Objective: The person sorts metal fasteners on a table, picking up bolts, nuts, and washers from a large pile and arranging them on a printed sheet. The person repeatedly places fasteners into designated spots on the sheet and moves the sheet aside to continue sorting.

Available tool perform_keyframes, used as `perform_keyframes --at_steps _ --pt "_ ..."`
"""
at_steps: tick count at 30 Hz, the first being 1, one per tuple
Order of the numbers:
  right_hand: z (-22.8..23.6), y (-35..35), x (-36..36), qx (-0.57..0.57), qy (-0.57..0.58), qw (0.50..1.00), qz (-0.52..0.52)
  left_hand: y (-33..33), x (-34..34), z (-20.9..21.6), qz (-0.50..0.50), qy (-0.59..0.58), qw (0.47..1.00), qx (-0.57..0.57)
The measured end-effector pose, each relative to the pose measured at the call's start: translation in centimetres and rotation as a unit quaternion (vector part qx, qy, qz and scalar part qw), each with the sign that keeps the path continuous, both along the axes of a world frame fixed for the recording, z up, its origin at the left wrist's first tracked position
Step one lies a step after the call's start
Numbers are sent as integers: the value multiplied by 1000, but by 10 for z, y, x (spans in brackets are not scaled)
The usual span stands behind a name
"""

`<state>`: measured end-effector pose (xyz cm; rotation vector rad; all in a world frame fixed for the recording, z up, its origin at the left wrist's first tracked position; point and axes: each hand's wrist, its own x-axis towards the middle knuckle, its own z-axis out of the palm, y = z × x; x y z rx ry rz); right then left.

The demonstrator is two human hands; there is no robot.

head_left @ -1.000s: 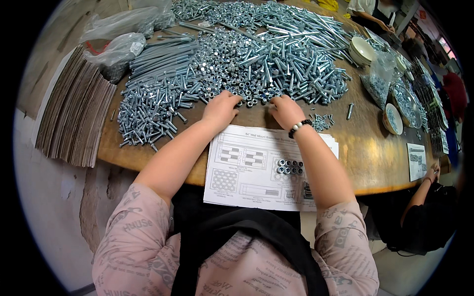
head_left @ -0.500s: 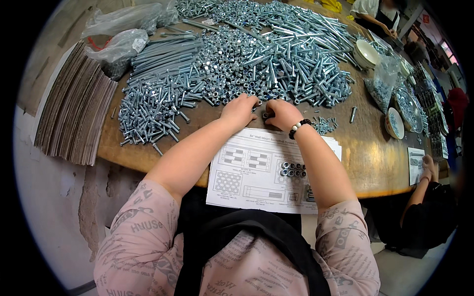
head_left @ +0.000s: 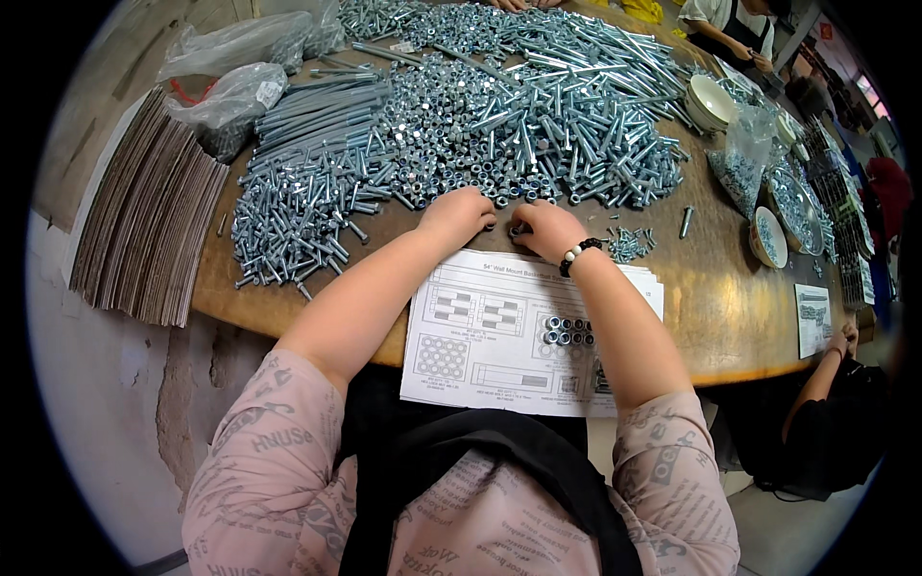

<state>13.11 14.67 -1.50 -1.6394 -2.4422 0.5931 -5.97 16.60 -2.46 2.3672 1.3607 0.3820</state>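
At the near edge of a heap of lock nuts (head_left: 437,125), my left hand (head_left: 455,221) is closed, its fingertips on a nut (head_left: 489,228). Beside it, my right hand (head_left: 549,231) is curled, thumb and fingers pinching another nut (head_left: 520,228); the fingers partly cover it. Under my forearms lies a stack of printed sheets (head_left: 461,384) with outline drawings of hardware. Two short rows of nuts (head_left: 569,331) stand on the top sheet, beside my right forearm. More metal pieces on it are partly hidden by that arm.
Loose bolts (head_left: 288,216) lie left, long bolts (head_left: 595,125) right, with small screws (head_left: 629,243) and a single bolt (head_left: 687,222) nearer. Cardboard sheets (head_left: 144,221) are stacked at left. Bowls (head_left: 711,104) and a plastic bag (head_left: 747,158) stand at right. Other people work nearby.
My left hand has drawn back from the nut heap, slightly nearer and leftward. My right hand has come slightly nearer too. Another person's hands now show at the far table edge.
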Motion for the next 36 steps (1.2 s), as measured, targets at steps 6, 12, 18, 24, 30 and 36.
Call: perform_keyframes --at_steps 6,12,18,24,30,36 --pt "20 -15 11 36 33 998 -48 -13 5 4 -10 12 1000 13" --pt "47 -97 56 103 92 986 -89 -51 15 36 10 -93 996 10" --pt "46 -178 64 140 52 985 -85 -141 42 27 -190 -123 972 70" --pt "39 -199 52 145 -18 987 -66 -164 60 12 -201 -94 972 78" --pt "34 -193 52 130 -42 985 -104 -162 73 17 -171 -110 972 118" --pt "35 -190 52 145 -14 983 -111 -159 69 22 -161 -112 976 95"
